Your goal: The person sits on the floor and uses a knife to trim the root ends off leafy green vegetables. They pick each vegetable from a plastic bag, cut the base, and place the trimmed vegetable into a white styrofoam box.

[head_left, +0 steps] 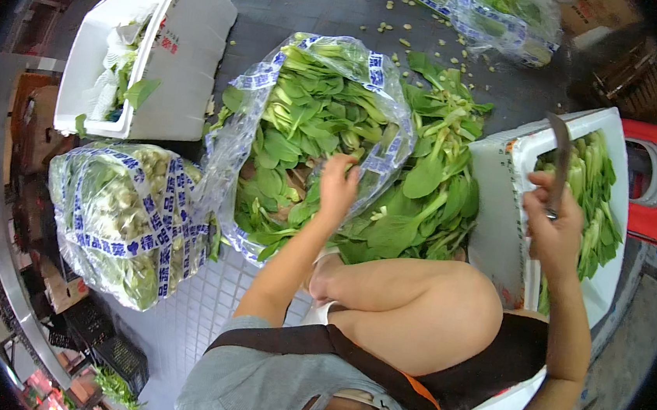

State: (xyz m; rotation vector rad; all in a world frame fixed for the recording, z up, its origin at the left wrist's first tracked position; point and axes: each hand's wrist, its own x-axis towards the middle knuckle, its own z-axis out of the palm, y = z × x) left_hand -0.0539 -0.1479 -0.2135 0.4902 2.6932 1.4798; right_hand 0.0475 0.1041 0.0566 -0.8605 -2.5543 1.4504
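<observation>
My left hand [339, 187] reaches into a see-through plastic bag [228, 164] full of leafy green bok choy [308, 106]. Its fingers are bent down among the leaves, and whether they grip a stalk cannot be seen. Raised over the near rim of a white foam box [496, 202], my right hand [555, 230] holds a knife [560, 152] with its blade pointing up. Bunches of bok choy [592, 169] lie inside that box. Between bag and box, loose green leaves [423, 196] are heaped on the floor.
Another foam box [190, 76] stands tilted at the far left, with leaves in it. A wrapped bag of vegetables [127, 222] sits below it, and one more vegetable bag [491, 20] lies at the top. A red plastic stool [652, 224] is behind the right box. Cut stem pieces [404, 42] dot the floor.
</observation>
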